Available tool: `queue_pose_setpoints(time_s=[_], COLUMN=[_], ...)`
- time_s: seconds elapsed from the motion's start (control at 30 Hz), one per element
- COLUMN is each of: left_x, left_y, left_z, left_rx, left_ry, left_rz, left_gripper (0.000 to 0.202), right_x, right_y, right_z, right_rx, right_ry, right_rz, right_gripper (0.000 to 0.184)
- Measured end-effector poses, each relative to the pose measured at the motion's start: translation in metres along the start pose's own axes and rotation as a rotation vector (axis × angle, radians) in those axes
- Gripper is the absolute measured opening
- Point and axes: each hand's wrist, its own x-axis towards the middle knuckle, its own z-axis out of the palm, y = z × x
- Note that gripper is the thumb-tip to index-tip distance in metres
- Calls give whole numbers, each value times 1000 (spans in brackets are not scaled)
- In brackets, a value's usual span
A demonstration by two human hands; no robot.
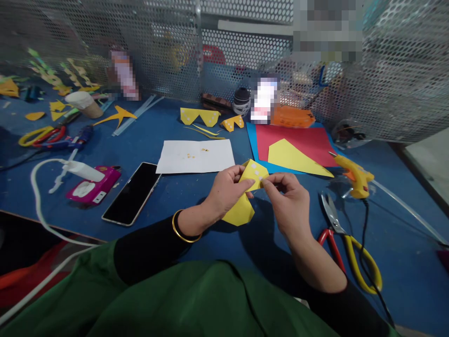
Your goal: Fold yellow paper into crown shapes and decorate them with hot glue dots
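Observation:
A folded yellow paper piece with small white dots is held above the blue table in front of me. My left hand is closed on its upper left part, thumb on top. My right hand pinches its upper right corner with thumb and forefinger. A gold bangle sits on my left wrist. The lower part of the paper hangs below my left hand.
A white sheet, a black phone and a pink box lie to the left. Red and yellow paper on a blue sheet, a yellow glue gun and scissors lie to the right. A perforated metal screen stands behind.

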Motion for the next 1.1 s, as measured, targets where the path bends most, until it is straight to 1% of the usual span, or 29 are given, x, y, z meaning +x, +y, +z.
queue_pose_setpoints(time_s=[0.27,0.33,0.37,0.4,0.47,0.53,0.57,0.63,0.7,0.83,1.1], left_x=[-1,-1,-1,-1,0,0,1,1,1,1,0], left_y=[1,1,1,1,2,2,3,3,3,2,5], left_z=[0,-1,-1,-1,-2,-3,-3,-4,-4,-4,-3], left_rx=[-2,-6,-11,-19,-39,-60,-68,-81,-90,-88,-80], left_ry=[6,11,15,17,12,6,5,9,14,15,31], left_rz=[-20,-21,-21,-22,-21,-7,2,15,19,29,23], left_gripper=[5,6,6,7,8,9,10,11,12,13,9], right_x=[0,-1,-1,-2,-5,-8,-9,-12,-13,-13,-11], right_y=[0,1,0,-2,-6,-11,-13,-16,-17,-14,-11], right_z=[1,-1,-2,-4,-8,-11,-12,-12,-12,-10,-8], right_rx=[14,4,-35,-103,-287,-425,-460,-497,-529,-569,-620], right_ry=[28,61,96,137,201,201,180,135,89,16,11], right_rz=[-10,-47,-103,-188,-412,-623,-703,-802,-831,-811,-781], right_gripper=[13,12,12,12,16,23,27,34,39,45,43])
